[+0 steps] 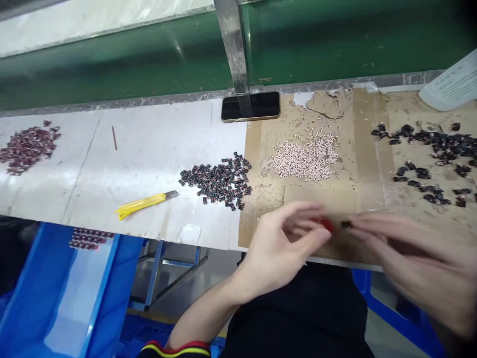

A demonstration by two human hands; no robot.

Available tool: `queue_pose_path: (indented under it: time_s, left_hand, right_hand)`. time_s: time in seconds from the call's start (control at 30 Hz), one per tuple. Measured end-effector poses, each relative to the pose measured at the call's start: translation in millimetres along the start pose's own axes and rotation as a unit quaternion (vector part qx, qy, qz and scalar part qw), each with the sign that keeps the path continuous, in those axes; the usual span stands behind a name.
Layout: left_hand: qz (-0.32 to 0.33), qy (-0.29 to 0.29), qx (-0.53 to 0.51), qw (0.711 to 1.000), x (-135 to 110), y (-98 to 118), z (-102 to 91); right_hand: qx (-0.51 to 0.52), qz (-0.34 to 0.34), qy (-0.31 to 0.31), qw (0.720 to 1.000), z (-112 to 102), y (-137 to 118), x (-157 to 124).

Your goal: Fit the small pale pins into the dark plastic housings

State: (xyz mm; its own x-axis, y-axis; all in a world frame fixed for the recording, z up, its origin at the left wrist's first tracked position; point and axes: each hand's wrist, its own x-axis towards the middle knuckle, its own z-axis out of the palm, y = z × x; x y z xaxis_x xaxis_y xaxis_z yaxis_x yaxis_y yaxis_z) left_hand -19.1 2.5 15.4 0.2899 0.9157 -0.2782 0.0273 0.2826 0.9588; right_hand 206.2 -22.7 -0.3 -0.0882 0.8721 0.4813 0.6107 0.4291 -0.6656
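Observation:
My left hand (278, 246) is curled round a small red round thing (327, 224), whose kind I cannot make out. Facing it, my right hand (413, 253) is blurred and pinches a small black part (346, 224) between thumb and fingers. The two hands are close but apart, above the cardboard near the bench's front edge. Beyond them lies a heap of tiny pale pink pieces (307, 158). Small black parts with coppery bits (219, 180) are piled to the left of it, and more loose black parts (447, 144) are scattered on the right.
A yellow box cutter (147, 203) lies left, its blade out. A phone (251, 106) rests by the metal post (233, 44). Farther left are a reddish-brown pile (30, 148) and a thin brown stick (114, 137). A white bottle (450, 82) stands right; a blue bin (70, 293) sits below.

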Motion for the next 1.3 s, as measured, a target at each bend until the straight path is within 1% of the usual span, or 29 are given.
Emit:
queue_pose_path:
  time_s: [0.03, 0.07, 0.1, 0.13, 0.17, 0.2, 0.23, 0.27, 0.33, 0.4, 0.43, 0.53, 0.6, 0.67, 0.73, 0.83, 0.93, 1.0, 1.07, 1.13, 1.23, 1.3]
  left_hand:
    - [0.063, 0.046, 0.135, 0.988, 2, -3, -11.6]
    - [0.126, 0.116, 0.275, 0.946, 4, -7, -24.2]
    - [0.159, 0.181, 0.391, 0.888, 6, -11, -36.8]
    - [0.165, 0.213, 0.482, 0.834, 9, -16, -48.5]
    - [0.164, 0.215, 0.545, 0.793, 11, -20, -58.3]
    - [0.164, 0.204, 0.583, 0.770, 13, -24, -65.7]
    - [0.165, 0.190, 0.600, 0.759, 14, -27, -70.4]
    - [0.168, 0.175, 0.607, 0.757, 15, -29, -72.7]
    - [0.177, 0.159, 0.604, 0.760, 17, -30, -72.1]
    - [0.186, 0.147, 0.605, 0.760, 17, -28, -69.3]
    - [0.190, 0.142, 0.606, 0.759, 17, -27, -68.4]
    - [0.207, 0.119, 0.606, 0.758, 18, -24, -69.6]
    - [0.216, 0.103, 0.605, 0.759, 19, -24, -72.1]
    - [0.216, 0.098, 0.604, 0.761, 19, -24, -73.9]
    - [0.212, 0.102, 0.601, 0.763, 19, -26, -74.3]
    - [0.220, 0.098, 0.605, 0.759, 16, -30, -72.9]
    - [0.239, 0.077, 0.613, 0.749, 12, -34, -70.0]
    - [0.242, 0.064, 0.614, 0.748, 9, -34, -67.0]
    - [0.232, 0.060, 0.618, 0.748, 6, -33, -62.6]
    - [0.210, 0.068, 0.623, 0.751, 5, -30, -57.1]
    - [0.177, 0.091, 0.621, 0.759, 6, -29, -50.5]
    - [0.167, 0.106, 0.609, 0.768, 7, -30, -49.6]
  right_hand:
    - [-0.048, -0.002, 0.018, 0.999, -5, 15, 0]
    - [-0.093, 0.015, 0.032, 0.995, -11, 32, 0]
    - [-0.136, 0.029, 0.033, 0.990, -18, 48, -1]
    - [-0.173, 0.043, 0.029, 0.984, -25, 62, -3]
    - [-0.204, 0.050, 0.022, 0.977, -31, 74, -4]
    - [-0.231, 0.048, 0.016, 0.972, -36, 83, -4]
    - [-0.251, 0.041, 0.016, 0.967, -38, 89, -3]
    - [-0.261, 0.027, 0.020, 0.965, -38, 91, 0]
    - [-0.251, -0.010, 0.037, 0.967, -28, 86, 11]
    - [-0.218, -0.045, 0.041, 0.974, -9, 74, 27]
    - [-0.206, -0.055, 0.027, 0.977, 3, 68, 37]
    - [-0.183, -0.063, -0.032, 0.981, 38, 50, 67]
    - [-0.174, -0.067, -0.095, 0.978, 56, 41, 84]
    - [-0.181, -0.073, -0.159, 0.968, 68, 36, 96]
    - [-0.192, -0.080, -0.201, 0.957, 76, 34, 103]
    - [-0.196, -0.086, -0.213, 0.953, 81, 34, 107]
    - [-0.198, -0.083, -0.201, 0.956, 82, 35, 107]
    - [-0.199, -0.082, -0.189, 0.958, 81, 35, 107]
    - [-0.194, -0.079, -0.179, 0.961, 80, 36, 107]
    - [-0.173, -0.070, -0.166, 0.968, 78, 36, 107]
    - [-0.113, -0.027, -0.123, 0.986, 68, 33, 104]
    - [-0.050, 0.037, -0.086, 0.994, 58, 29, 98]
